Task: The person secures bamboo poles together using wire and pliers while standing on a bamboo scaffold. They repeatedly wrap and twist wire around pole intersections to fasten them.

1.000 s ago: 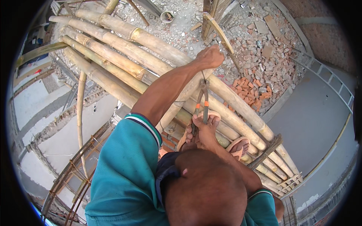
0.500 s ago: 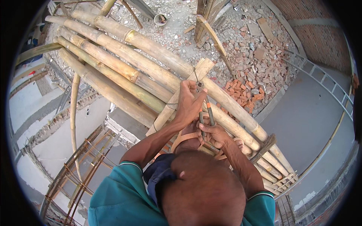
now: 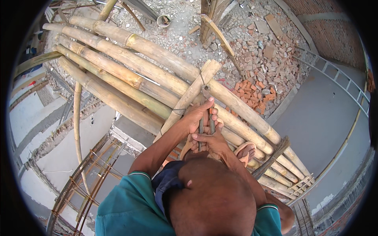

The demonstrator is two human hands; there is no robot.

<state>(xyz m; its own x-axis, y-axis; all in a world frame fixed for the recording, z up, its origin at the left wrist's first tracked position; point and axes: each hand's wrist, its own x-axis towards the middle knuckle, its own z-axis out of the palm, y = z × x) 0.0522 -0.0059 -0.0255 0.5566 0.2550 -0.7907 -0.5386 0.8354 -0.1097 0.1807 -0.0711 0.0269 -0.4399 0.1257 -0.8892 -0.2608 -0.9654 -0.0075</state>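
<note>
Both my hands are together on a pair of pincers (image 3: 206,91) with dark handles and orange bands. My left hand (image 3: 195,118) is closed around the upper part of the tool, thumb near its head. Lower down, my right hand (image 3: 213,141) grips the handles, its thumb lying across them. The head of the pincers is at a dark wire tie (image 3: 202,77) around a bamboo crosspiece (image 3: 193,91) and a long bamboo pole (image 3: 167,53). I cannot tell whether the jaws bite the wire. Another wire tie (image 3: 180,109) sits further down the crosspiece.
Several bamboo poles run side by side beneath me, and my sandalled foot (image 3: 245,152) stands on them. Below lie rubble and broken bricks (image 3: 256,94). A pale metal ladder (image 3: 330,76) is at the right, rusty rebar (image 3: 84,177) at the lower left, a bucket (image 3: 163,21) at the far side.
My left hand has moved from the wire down onto the pincers. The pincers have swung more upright, their head now at the wire tie; my right hand has shifted left with the handles.
</note>
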